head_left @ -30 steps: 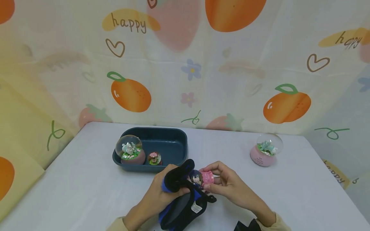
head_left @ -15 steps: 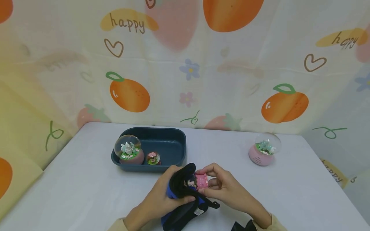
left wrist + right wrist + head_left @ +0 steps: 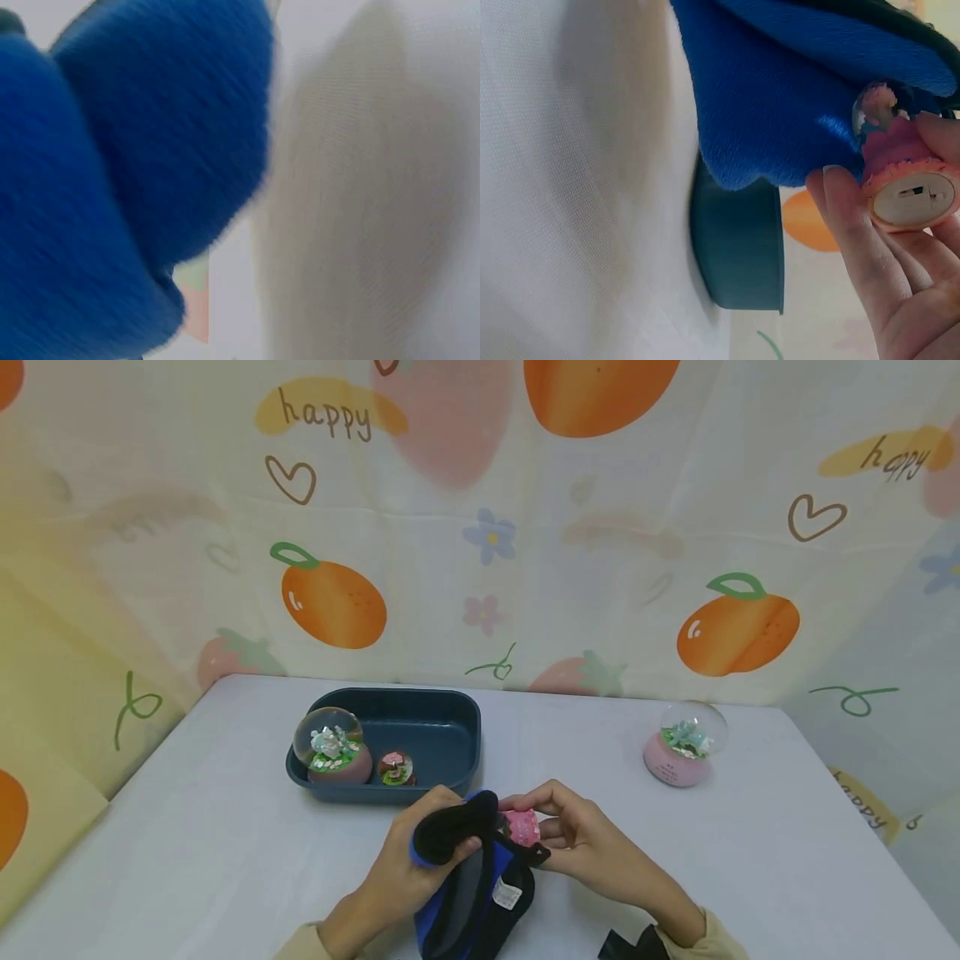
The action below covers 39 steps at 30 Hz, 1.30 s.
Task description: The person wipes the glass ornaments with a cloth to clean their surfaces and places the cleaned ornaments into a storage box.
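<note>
My left hand (image 3: 405, 852) grips a soft black pouch (image 3: 480, 897) with blue plush lining, its thumb over the folded-back flap. At the pouch's mouth, my right hand (image 3: 592, 843) pinches a small snow globe (image 3: 523, 827) by its pink base. The globe points dome first into the opening, and the pouch hides most of the dome in the head view. In the right wrist view the base's underside (image 3: 915, 199) faces the camera, showing a small switch, and part of the dome shows against the blue plush (image 3: 772, 112). Blue plush (image 3: 165, 127) covers the left wrist view's left side.
A dark teal tray (image 3: 442, 727) stands behind the hands, holding a large snow globe (image 3: 341, 764) and a small one (image 3: 395, 768). Another pink-based snow globe (image 3: 677, 760) stands at the right on the white-covered table (image 3: 187, 860). A patterned cloth hangs behind.
The small globe has gone leftward into the pouch's mouth, and its dome, visible before, is now mostly hidden. My left hand and the pouch have shifted slightly; the right hand still pinches the base.
</note>
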### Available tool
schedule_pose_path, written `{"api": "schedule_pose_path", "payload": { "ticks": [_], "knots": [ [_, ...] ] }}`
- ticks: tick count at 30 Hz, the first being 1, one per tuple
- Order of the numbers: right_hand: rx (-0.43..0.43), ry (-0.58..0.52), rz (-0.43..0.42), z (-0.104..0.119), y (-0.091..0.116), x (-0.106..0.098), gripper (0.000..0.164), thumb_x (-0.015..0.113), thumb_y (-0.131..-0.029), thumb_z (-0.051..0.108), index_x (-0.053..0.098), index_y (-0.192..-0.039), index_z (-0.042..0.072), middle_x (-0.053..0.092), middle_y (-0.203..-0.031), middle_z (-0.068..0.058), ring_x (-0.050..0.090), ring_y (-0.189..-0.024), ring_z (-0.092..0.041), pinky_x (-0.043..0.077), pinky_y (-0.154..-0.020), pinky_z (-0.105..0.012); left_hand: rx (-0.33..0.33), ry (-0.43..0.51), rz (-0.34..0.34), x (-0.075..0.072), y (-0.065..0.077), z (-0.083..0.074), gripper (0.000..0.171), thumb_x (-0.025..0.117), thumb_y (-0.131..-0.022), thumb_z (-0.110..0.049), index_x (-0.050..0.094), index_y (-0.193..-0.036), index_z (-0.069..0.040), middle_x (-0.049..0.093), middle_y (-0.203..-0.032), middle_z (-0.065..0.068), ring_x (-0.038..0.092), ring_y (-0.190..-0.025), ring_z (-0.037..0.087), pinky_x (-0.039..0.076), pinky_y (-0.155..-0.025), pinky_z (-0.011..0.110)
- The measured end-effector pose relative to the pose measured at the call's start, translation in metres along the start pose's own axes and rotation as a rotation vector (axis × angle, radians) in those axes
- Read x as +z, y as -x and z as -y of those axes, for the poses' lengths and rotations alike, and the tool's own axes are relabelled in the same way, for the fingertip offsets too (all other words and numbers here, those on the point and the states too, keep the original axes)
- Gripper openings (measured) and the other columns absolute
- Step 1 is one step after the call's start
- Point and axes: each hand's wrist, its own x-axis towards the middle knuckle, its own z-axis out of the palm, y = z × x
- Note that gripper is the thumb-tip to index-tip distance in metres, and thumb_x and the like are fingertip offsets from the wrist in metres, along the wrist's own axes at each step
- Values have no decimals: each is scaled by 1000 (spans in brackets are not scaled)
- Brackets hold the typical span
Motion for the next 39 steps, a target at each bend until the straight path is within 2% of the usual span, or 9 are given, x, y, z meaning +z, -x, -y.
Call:
{"api": "schedule_pose_path", "payload": {
  "ticks": [5, 10, 15, 21, 25, 28, 30, 34, 39],
  "knots": [
    [-37, -42, 19, 0, 0, -2, 37, 63, -95, 0, 44, -126, -6, 43, -143, -37, 68, -110, -14, 57, -88, -28, -78, 18, -21, -3, -1, 0, 33, 76, -82, 2, 57, -106, -8, 62, -92, 4, 57, -84, 9, 51, -79, 24],
    [-15, -23, -1, 1, 0, -2, 37, 62, -96, 3, 45, -128, -5, 44, -143, -34, 70, -107, -18, 58, -86, -29, -95, 63, 39, -4, -1, -1, 54, 85, -74, -2, 55, -119, -7, 64, -106, 6, 60, -96, 10, 51, -90, 25],
    [14, -17, -49, 3, 0, -2, 42, 59, -98, 5, 46, -136, -7, 49, -135, -34, 72, -99, -17, 58, -84, -28, 12, 3, 61, -2, -2, 1, 70, 90, -68, -6, 52, -126, -4, 64, -115, 9, 61, -107, 14, 48, -100, 24],
    [30, -21, -76, 3, -1, -1, 45, 56, -100, 8, 43, -138, -12, 52, -126, -38, 73, -91, -13, 59, -81, -31, 117, -77, 7, -4, -2, 5, 42, 83, -80, -17, 58, -112, -5, 67, -99, 5, 63, -91, 13, 51, -91, 22],
    [47, 24, -93, 2, -1, -2, 43, 54, -101, 10, 45, -138, -10, 55, -121, -36, 73, -83, -12, 61, -77, -33, 210, -59, -26, -3, -3, 8, 27, 77, -87, -20, 61, -101, -3, 67, -89, 6, 62, -80, 13, 52, -81, 21],
    [32, 31, -100, 3, -1, -3, 41, 54, -101, 9, 46, -137, -11, 57, -118, -36, 73, -82, -13, 61, -76, -35, 242, -44, -34, -4, -4, 8, 23, 76, -88, -17, 61, -98, -3, 66, -87, 7, 61, -79, 14, 52, -79, 22],
    [27, 27, -105, 3, -1, -3, 41, 54, -101, 8, 46, -136, -11, 58, -116, -36, 73, -83, -14, 61, -76, -37, 222, -40, -30, -4, -5, 7, 24, 77, -87, -16, 61, -100, -3, 67, -89, 7, 62, -81, 13, 52, -82, 21],
    [35, 38, -139, 6, -1, -1, 40, 59, -99, 8, 48, -133, -10, 60, -115, -35, 73, -85, -14, 61, -76, -35, 128, -55, -27, -4, -4, 4, 37, 83, -81, -15, 63, -110, -3, 70, -97, 8, 65, -90, 13, 51, -89, 21],
    [9, 158, -188, 5, -1, 4, 37, 66, -95, 10, 54, -127, -3, 65, -117, -29, 74, -84, -14, 61, -73, -29, 14, -72, 9, -3, -3, 0, 61, 89, -72, -8, 58, -124, -7, 69, -108, 7, 65, -98, 13, 50, -95, 22]
  ]
}}
